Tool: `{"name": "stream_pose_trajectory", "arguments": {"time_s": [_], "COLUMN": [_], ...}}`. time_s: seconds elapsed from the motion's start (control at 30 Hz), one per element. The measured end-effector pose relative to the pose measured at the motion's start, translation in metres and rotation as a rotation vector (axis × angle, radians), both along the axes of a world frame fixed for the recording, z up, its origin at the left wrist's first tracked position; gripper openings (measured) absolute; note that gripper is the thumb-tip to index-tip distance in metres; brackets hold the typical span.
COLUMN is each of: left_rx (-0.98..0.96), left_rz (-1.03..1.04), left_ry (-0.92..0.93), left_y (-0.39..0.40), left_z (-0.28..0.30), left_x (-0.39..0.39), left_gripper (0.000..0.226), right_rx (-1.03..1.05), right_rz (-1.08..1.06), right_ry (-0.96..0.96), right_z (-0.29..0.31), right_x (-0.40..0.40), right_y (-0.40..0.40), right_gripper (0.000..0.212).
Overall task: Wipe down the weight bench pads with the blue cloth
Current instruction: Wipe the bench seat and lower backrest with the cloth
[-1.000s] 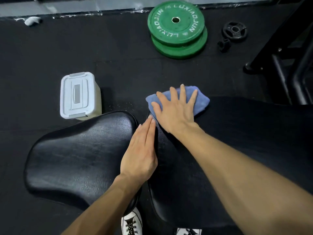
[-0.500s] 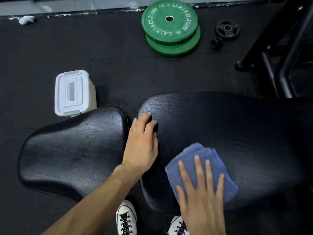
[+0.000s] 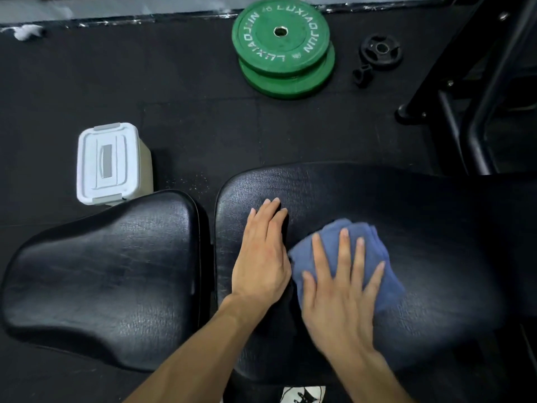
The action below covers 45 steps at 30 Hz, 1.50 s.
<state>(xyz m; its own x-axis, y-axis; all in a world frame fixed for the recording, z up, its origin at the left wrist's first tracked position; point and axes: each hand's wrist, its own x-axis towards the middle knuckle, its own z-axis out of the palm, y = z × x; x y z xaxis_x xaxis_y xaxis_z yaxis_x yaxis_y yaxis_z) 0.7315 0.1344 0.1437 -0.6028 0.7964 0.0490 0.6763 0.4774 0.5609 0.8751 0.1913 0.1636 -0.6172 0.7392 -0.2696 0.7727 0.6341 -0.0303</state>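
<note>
Two black bench pads lie side by side with a narrow gap between them: the seat pad (image 3: 96, 274) on the left and the long back pad (image 3: 421, 216) on the right. A folded blue cloth (image 3: 374, 245) lies on the back pad near its left end. My right hand (image 3: 340, 292) presses flat on the cloth, fingers spread. My left hand (image 3: 263, 257) rests flat on the back pad just left of the cloth, fingers together, holding nothing.
A white lidded plastic box (image 3: 109, 162) stands on the black floor behind the seat pad. Two stacked green weight plates (image 3: 283, 45) and a small black plate (image 3: 380, 50) lie farther back. A black metal rack frame (image 3: 479, 112) rises at the right. My shoe (image 3: 303, 395) shows below the bench.
My right hand dragged the cloth from the back pad's far left corner toward me, then slid it slightly away again. My left hand shifted from the gap onto the back pad.
</note>
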Motion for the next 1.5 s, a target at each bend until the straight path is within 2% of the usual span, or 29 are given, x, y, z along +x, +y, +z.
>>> {"name": "stream_pose_trajectory", "arguments": {"time_s": [0.23,0.47,0.73,0.97,1.1,1.3,1.5], "left_rx": [-0.034,-0.045,-0.078,-0.062,-0.054,-0.073,-0.053], "left_rz": [0.004,0.005,0.0,-0.023,-0.018,-0.027,-0.01], "left_ry": [0.045,0.051,0.059,0.081,0.087,0.148,0.178], "left_y": [0.003,0.003,0.003,0.001,0.002,0.003,0.005], "left_z": [0.002,0.002,0.004,0.001,-0.001,-0.01,-0.013], "left_x": [0.003,0.003,0.003,0.001,0.002,0.0,0.002], "left_gripper": [0.058,0.059,0.056,0.056,0.052,0.059,0.058], "right_rx": [0.056,-0.001,0.056,0.1,0.1,0.043,0.046], "right_rz": [0.064,0.052,0.068,-0.044,-0.111,-0.08,-0.002], "right_ry": [0.058,0.113,0.129,0.111,0.068,0.047,0.077], "right_z": [-0.012,-0.014,-0.012,-0.019,-0.014,-0.009,-0.012], "right_x": [-0.083,-0.112,-0.038,0.091,0.108,0.076,-0.002], "right_y": [0.092,0.122,0.066,-0.036,-0.058,-0.02,0.093], "right_gripper": [0.065,0.063,0.063,0.064,0.06,0.066,0.066]}}
